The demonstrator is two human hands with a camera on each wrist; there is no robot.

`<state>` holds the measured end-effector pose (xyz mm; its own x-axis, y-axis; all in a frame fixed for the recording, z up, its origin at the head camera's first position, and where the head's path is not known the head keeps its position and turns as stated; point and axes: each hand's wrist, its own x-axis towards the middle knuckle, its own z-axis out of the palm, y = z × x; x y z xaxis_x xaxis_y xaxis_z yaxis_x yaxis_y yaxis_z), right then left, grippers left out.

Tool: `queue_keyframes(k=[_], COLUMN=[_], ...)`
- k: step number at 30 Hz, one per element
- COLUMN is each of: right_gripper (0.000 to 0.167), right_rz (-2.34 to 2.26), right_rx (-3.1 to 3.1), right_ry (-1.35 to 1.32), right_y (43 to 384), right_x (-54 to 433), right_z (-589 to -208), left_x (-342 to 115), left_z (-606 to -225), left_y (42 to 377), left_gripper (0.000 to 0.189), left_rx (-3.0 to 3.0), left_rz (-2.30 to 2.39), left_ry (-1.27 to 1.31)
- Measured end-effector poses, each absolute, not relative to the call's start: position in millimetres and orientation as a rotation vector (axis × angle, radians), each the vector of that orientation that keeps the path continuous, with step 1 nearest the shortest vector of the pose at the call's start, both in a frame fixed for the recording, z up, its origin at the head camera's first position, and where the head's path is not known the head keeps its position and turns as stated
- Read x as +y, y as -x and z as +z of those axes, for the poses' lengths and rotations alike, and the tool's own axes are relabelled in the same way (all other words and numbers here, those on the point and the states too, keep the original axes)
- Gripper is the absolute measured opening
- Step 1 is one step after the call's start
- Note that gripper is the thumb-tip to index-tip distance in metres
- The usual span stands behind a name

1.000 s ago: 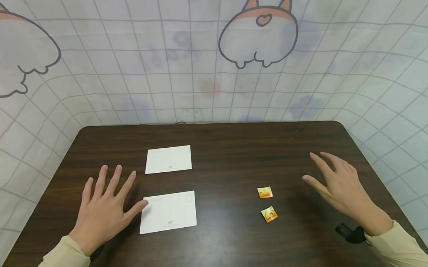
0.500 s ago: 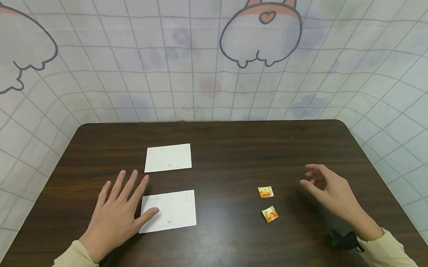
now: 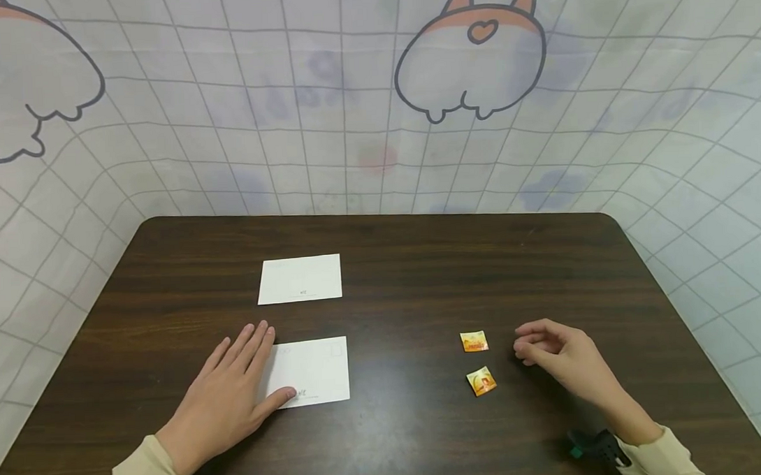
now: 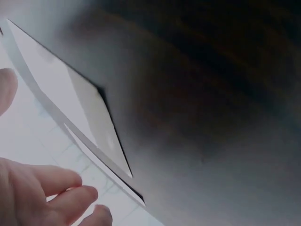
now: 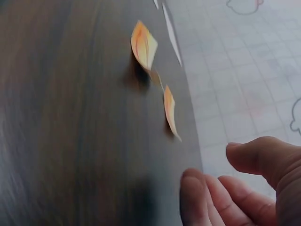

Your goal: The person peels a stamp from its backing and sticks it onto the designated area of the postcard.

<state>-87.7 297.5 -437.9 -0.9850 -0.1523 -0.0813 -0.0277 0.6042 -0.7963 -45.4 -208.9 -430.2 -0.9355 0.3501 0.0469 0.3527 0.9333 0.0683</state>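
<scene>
My left hand, fingers straight and thumb spread, hovers over the left part of the nearer white postcard in the head view. A second white postcard lies behind it. In the left wrist view the fingers appear beside the postcards and hold nothing. To the right, my right hand is just right of two small yellow-orange sachets, a farther sachet and a nearer, tilted sachet. Its fingers are loosely bent, with a gap between thumb and fingers in the right wrist view.
The dark wood-grain table has rounded far corners. Behind and at both sides hangs a white grid-patterned cloth with cartoon animal drawings. A black wrist strap sits at the right sleeve.
The left hand has moved rightward, further over the nearer postcard, its fingers drawing together. The right hand has moved left and nearer toward the sachets, its fingers bending. Postcards and sachets stay put.
</scene>
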Motion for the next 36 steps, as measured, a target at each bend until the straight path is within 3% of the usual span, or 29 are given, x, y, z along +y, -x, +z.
queue_keyframes(k=[20,36], right_gripper=[0.034,0.024], right_rz=[-1.348,-1.229], right_rx=[2.442,2.594], right_ry=[0.129,0.103], right_y=[74,67], right_x=[274,263], right_z=[-441,-442], left_x=[-203,-200], left_z=[-436,-438], left_y=[38,34], left_gripper=[0.088,0.087], left_rx=[-3.132,-3.138], left_rz=[-0.185,-0.193], left_ry=[0.647,0.668])
